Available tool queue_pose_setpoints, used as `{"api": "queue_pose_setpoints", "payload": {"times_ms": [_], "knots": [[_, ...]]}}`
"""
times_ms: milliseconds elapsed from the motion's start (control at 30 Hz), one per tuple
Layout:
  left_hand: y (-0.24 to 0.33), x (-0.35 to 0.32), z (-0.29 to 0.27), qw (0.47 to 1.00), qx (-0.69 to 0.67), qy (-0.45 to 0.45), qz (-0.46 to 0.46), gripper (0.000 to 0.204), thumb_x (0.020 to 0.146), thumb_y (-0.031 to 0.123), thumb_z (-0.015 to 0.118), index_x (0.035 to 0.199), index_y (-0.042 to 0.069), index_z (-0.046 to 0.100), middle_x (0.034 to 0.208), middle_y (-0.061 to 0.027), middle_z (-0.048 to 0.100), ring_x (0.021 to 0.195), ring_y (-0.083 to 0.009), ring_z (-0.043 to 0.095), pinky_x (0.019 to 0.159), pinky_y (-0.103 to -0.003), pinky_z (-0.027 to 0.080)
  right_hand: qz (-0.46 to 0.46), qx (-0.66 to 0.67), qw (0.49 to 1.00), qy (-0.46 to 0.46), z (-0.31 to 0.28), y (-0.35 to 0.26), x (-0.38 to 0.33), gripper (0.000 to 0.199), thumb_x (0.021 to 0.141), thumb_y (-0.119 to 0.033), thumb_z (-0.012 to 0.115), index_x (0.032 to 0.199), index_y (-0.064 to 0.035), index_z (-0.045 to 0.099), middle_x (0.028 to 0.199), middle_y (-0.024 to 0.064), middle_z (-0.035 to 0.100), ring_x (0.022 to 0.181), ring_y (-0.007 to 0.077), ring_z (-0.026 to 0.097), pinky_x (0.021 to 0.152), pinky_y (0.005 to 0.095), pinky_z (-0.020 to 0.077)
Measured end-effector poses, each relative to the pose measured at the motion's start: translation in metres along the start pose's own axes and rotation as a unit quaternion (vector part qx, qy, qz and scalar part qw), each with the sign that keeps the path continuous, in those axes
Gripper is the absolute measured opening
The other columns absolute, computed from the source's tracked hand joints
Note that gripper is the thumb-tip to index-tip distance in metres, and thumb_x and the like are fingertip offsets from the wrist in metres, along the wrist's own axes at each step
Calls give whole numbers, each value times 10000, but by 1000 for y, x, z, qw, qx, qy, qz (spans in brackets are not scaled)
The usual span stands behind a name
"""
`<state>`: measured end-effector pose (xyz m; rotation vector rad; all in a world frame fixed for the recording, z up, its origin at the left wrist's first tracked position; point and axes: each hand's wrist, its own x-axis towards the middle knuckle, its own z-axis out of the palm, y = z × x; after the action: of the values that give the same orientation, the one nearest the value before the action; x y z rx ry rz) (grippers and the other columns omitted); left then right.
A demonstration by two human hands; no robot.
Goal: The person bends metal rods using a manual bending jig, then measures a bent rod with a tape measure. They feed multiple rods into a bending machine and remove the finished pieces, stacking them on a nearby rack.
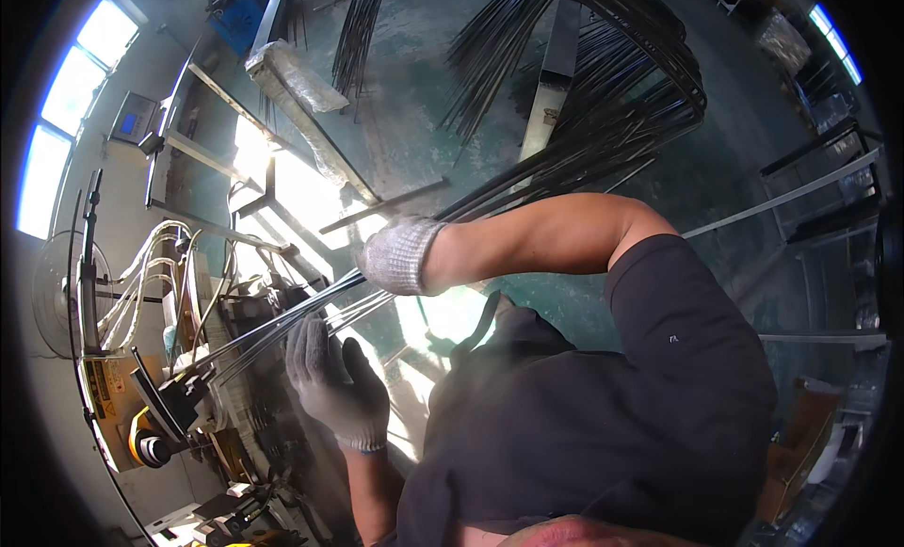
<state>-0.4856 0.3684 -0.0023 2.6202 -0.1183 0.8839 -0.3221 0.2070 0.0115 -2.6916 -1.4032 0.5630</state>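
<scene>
Gripping the rods (273,327), the right hand (403,255) has its gloved fingers curled round them, well out from the machine (184,396). The rods run outward from beside the machine toward a drooping heap (617,90) far from it. Nearer the machine, the left hand (337,382), also gloved, has its fingers straight and its thumb spread; the fingertips lie at the rods, and whether they touch cannot be told. The floor (410,86) reaching away from the machine is green and scuffed, with hard sunlight (306,185) across the part closer to it. Behind the machine, a grey wall (118,185) has a bright window (80,81); a fan (55,288) and looped white cables (141,274) are near the machine.
</scene>
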Motion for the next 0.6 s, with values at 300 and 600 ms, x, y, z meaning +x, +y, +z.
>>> {"api": "queue_pose_setpoints", "payload": {"times_ms": [300, 600], "knots": [[-18, 103, 141, 968, 30, -219, 120, 291, 869, 112, 671, 1155, 60, 677, 1068, -167, 711, 1001, -390, 671, 881, -514, 530, 75, -13, 997, 23, -3, 102, -33, 262, 963, -121, 618, 1145, 0, 763, 1072, 222, 789, 984, 371, 783, 852, 481, 615], [12, 185, 261, 985, -10, -130, 110, 166, 973, 150, 610, 1100, 105, 707, 977, -159, 736, 890, -425, 701, 754, -558, 538, 151, -149, 977, 28, -61, 216, -30, 216, 944, -164, 662, 1089, -81, 799, 1038, 139, 806, 999, 347, 780, 810, 477, 609]]}}
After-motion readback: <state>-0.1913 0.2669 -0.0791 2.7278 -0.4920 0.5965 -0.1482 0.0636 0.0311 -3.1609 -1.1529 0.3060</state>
